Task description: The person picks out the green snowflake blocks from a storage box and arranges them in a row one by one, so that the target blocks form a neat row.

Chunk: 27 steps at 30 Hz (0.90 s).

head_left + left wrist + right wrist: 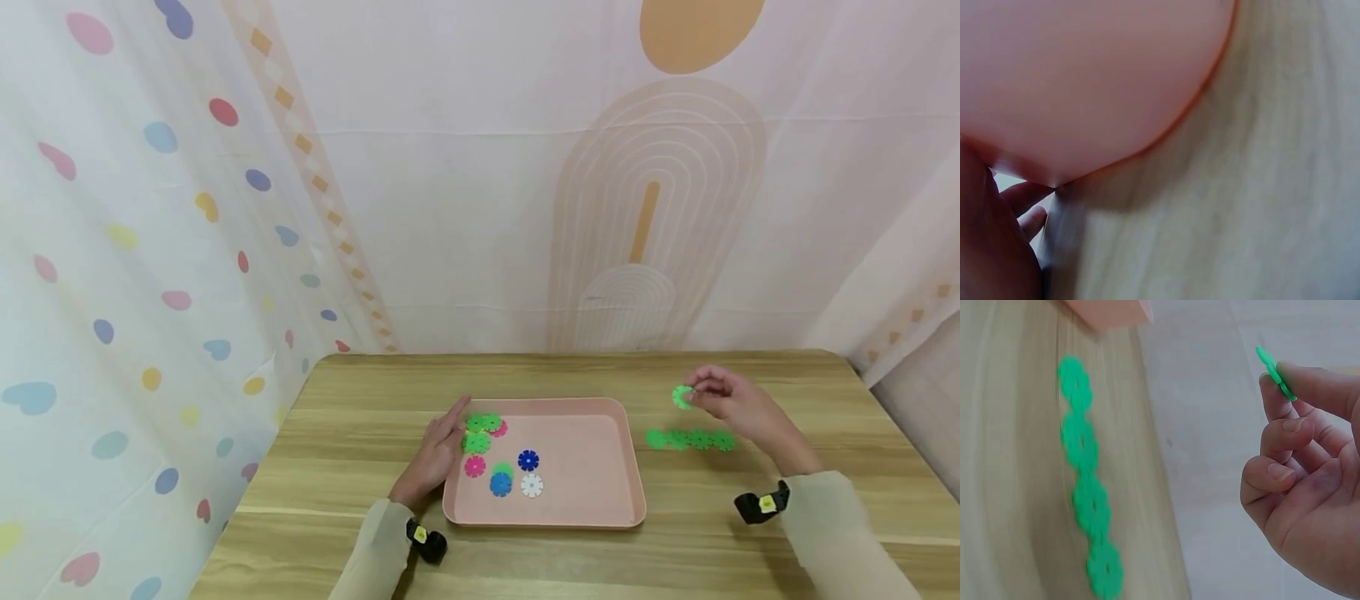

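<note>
My right hand [738,408] is raised over the table's right side, pinching a green notched disc [682,397] between thumb and forefinger. The right wrist view shows this green disc [1277,374] nearly edge-on, with the other fingers curled beneath. Below lies a row of several green notched discs [700,439], set edge to edge on the table. My left hand [435,457] rests along the left side of a pink tray [577,518], its fingers extended at the rim. In the left wrist view the fingers [1019,197] touch the tray wall [1104,94].
Inside the tray, green discs [477,442] are grouped at the left, near pink [475,466], dark blue [528,460], light blue [500,484] and white [532,486] discs. The wooden table [360,417] reaches a patterned curtain [465,208] behind.
</note>
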Tool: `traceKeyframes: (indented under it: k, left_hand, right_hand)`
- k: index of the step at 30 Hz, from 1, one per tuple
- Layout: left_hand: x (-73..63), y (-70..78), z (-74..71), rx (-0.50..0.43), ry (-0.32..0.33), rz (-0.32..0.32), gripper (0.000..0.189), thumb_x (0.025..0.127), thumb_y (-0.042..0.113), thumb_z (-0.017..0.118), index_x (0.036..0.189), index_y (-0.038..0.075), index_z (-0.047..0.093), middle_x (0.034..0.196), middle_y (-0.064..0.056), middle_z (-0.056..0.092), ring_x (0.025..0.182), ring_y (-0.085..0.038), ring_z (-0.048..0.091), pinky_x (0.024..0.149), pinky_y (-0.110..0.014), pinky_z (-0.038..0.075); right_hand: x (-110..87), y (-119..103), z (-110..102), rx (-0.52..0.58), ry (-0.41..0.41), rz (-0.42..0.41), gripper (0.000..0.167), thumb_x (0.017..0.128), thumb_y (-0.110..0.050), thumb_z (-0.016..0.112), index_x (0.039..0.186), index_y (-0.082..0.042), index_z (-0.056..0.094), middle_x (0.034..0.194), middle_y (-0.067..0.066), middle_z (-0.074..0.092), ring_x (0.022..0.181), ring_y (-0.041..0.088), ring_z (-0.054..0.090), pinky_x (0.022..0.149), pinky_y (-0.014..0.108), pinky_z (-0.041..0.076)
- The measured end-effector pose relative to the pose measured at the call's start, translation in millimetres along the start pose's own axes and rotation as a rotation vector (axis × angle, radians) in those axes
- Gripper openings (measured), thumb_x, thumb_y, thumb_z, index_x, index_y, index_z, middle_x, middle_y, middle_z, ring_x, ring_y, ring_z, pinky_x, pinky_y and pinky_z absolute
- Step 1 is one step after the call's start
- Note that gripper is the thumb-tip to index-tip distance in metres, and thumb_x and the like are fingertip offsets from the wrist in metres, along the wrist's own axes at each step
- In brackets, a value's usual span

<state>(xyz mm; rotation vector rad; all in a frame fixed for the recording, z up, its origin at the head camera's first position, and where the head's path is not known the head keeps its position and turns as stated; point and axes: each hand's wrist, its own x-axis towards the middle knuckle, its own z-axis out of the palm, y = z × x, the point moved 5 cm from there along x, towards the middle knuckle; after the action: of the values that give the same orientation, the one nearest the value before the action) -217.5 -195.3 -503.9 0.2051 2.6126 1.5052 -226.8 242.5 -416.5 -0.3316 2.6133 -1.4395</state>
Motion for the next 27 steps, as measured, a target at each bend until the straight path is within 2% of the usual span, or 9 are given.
traceKeyframes:
  k: [4,7,11,14,21,27]
  left_hand:
    - [-0.4,-0.2,-0.4,-0.006,0.006,-0.011,0.051,0.108,0.021,0.032,0.158,0.026,0.026,0.164,-0.001,0.023,0.152,-0.033,0.006,0.12,-0.059,-0.005]
    - [-0.6,-1.1,-0.5,-0.01,0.008,-0.019,0.051,0.108,0.022,0.032,0.158,0.028,0.026,0.164,0.0,0.024,0.152,-0.034,0.004,0.119,-0.061,-0.004]
    - [-0.5,-0.4,0.1,-0.008,0.011,-0.021,0.051,0.108,0.022,0.032,0.158,0.028,0.027,0.163,-0.001,0.026,0.151,-0.034,0.005,0.119,-0.062,-0.002]
    - [-0.3,0.3,0.3,-0.005,0.013,-0.019,0.051,0.108,0.021,0.032,0.158,0.029,0.026,0.163,-0.001,0.026,0.151,-0.034,0.005,0.119,-0.062,-0.001]
    - [0.2,0.0,-0.4,-0.001,0.014,-0.025,0.051,0.108,0.022,0.032,0.158,0.031,0.027,0.163,-0.002,0.025,0.151,-0.036,0.003,0.118,-0.063,-0.001]
    - [-0.6,2.7,0.7,0.008,0.006,-0.006,0.051,0.108,0.02,0.031,0.159,0.026,0.025,0.164,-0.003,0.024,0.152,-0.033,0.009,0.121,-0.055,-0.005]
  right_hand:
    - [-9.8,11,-14,-0.017,0.034,0.036,0.03,0.101,-0.025,0.059,0.117,0.0,0.055,0.095,0.002,0.064,0.078,0.014,0.054,0.064,0.03,0.047]
    - [-15.8,20,-22,-0.01,0.054,0.045,0.029,0.101,-0.022,0.058,0.116,0.002,0.055,0.086,0.0,0.061,0.072,0.013,0.05,0.06,0.03,0.045]
    - [-23.4,33,-31,-0.004,0.074,0.047,0.028,0.101,-0.022,0.058,0.115,0.002,0.054,0.074,-0.004,0.048,0.065,0.012,0.043,0.057,0.031,0.042]
    - [-27.9,42,-38,0.01,0.087,0.043,0.027,0.101,-0.02,0.058,0.112,0.004,0.054,0.071,-0.007,0.044,0.063,0.013,0.042,0.055,0.031,0.04]
    - [-36.2,64,-42,-0.023,0.079,0.105,0.025,0.1,-0.014,0.057,0.113,0.007,0.054,0.084,-0.006,0.059,0.069,0.009,0.049,0.058,0.027,0.044]
    - [-40.2,81,-40,-0.069,0.059,0.162,0.025,0.099,-0.01,0.056,0.114,0.01,0.053,0.085,-0.001,0.056,0.071,0.007,0.046,0.06,0.024,0.043]
